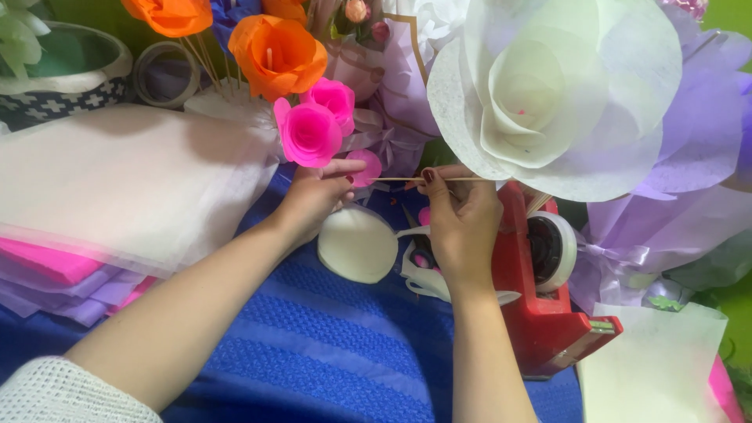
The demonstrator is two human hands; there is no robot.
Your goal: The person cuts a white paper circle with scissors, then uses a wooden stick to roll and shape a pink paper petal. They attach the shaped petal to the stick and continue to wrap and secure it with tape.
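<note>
Seemingly midway through fixing a petal to its stem, a person works over a blue cloth (329, 345) crowded with paper blooms. The left hand (313, 196) pinches a small pink petal (366, 167) between thumb and fingertips, closed on it right at the near end of a thin wooden stick (439, 179). The right hand (458, 219) grips that same stick a little further along, thumb and forefinger shut around it, holding it level across the middle of the scene. Stick and petal thus sit between the two hands, above the cloth and just below two finished pink paper flowers (317, 121).

Under the hands lie a cream paper disc (356, 244) and a pair of white-handled scissors (423, 270) (partly hidden by the right wrist). A red tape dispenser (540, 313) stands just beside the right hand, its roll facing the person. Orange paper flowers (274, 51) rise behind, a large white paper rose (556, 94) hangs over the dispenser, and a stack of white and pink sheets (117, 196) rests to the left.

By the look of it, the step in hand is wrapping the petal about the stick's tip. The next move would call for keeping the petal pinched tight while the stick is turned, then a free finger for tape close at hand.
</note>
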